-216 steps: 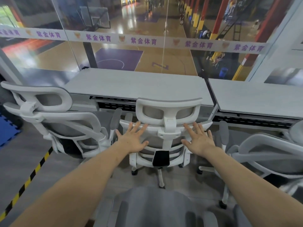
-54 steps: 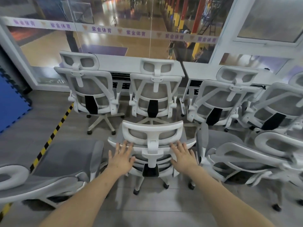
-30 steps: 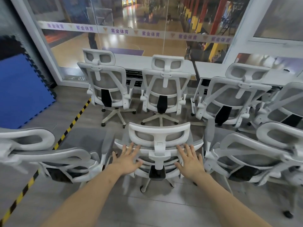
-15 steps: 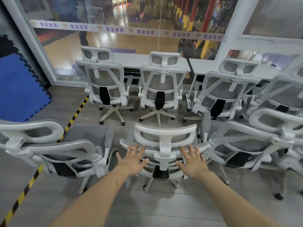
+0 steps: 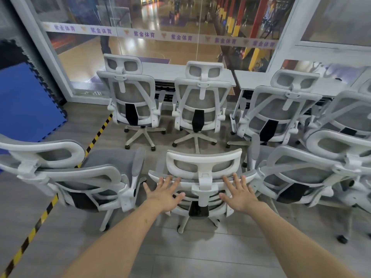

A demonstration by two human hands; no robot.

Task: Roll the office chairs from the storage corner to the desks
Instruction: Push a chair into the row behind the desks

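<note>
Two forearms in frame, both bare: no sleeve, cuff or glove reaches into view on either. No watch, band or bracelet at either wrist; no rings on the fingers that show.

Left grip (image 5: 163, 194): bare hand, five digits visible, short nails as far as can be told. A few faint small marks on the forearm behind this grip; too small to identify.

Right grip (image 5: 240, 194): bare hand, five digits visible. Forearm behind it unmarked where visible.
</note>
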